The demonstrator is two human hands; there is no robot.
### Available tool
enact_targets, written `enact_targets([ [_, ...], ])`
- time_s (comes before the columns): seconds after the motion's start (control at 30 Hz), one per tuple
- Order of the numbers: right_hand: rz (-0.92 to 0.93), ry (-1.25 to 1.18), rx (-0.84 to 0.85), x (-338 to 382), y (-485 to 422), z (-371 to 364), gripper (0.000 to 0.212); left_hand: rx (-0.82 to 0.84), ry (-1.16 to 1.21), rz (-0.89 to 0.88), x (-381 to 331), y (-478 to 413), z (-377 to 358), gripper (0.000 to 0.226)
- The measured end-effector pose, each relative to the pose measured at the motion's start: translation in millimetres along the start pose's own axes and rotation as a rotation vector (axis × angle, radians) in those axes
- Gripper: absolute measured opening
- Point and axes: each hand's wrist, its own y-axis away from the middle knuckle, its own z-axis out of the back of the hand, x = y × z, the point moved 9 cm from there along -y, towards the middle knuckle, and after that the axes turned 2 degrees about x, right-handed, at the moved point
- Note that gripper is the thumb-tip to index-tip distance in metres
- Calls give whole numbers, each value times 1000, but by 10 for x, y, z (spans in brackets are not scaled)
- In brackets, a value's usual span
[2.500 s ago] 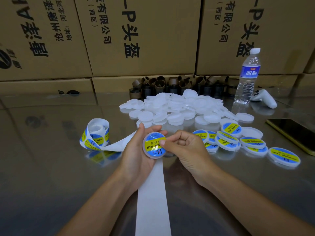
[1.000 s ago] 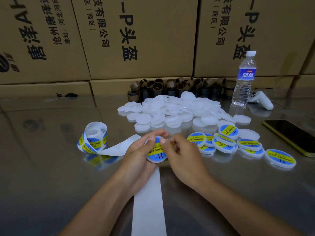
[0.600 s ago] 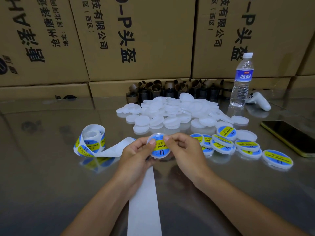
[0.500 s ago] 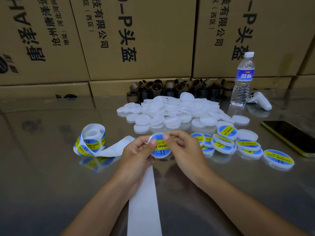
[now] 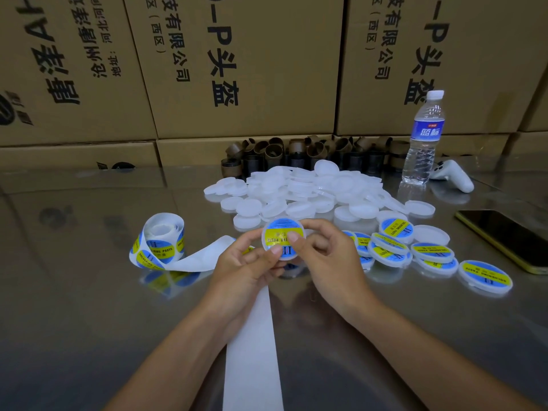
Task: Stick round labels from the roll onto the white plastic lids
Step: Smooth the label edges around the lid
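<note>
Both hands hold one white lid (image 5: 283, 231) with a blue and yellow round label on it, tilted up above the table. My left hand (image 5: 246, 266) grips it from the left with the thumb on the label. My right hand (image 5: 326, 259) grips it from the right, its thumb pressing the label too. The label roll (image 5: 160, 244) lies to the left, and its empty white backing strip (image 5: 252, 345) runs under my hands toward me. A pile of plain white lids (image 5: 305, 194) sits behind. Several labelled lids (image 5: 415, 250) lie to the right.
Stacked cardboard boxes (image 5: 237, 69) wall off the back. Brown empty roll cores (image 5: 296, 152) stand before them. A water bottle (image 5: 424, 143) and a white controller (image 5: 453, 176) are at the back right. A phone (image 5: 507, 235) lies at the right edge of the shiny metal table (image 5: 74, 292).
The lid has turned from lying in my left palm to being held up by both hands. Both thumbs have moved onto the label.
</note>
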Motion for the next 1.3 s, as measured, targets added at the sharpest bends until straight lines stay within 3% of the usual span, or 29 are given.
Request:
enact_targets([
  [0.27, 82, 38, 11, 53, 4, -9, 16, -13, -1, -30, -22, 0, 12, 44],
  [0.43, 86, 118, 70, 68, 12, -81, 32, -19, 32, -31, -17, -8, 41, 45],
  [0.83, 20, -8, 48, 25, 8, -19, 23, 0, -128, -81, -35, -8, 23, 34],
  [1.07, 19, 230, -173, 21, -64, 269, 14, -97, -120, -67, -32, -15, 110, 28],
  [1.2, 19, 701, -247, 14, -83, 481, 8, -153, -41, -36, -23, -18, 160, 20],
  [1.3, 20, 883, -249, 4, -90, 522, 10, -137, -63, -23, -19, -9, 133, 16],
])
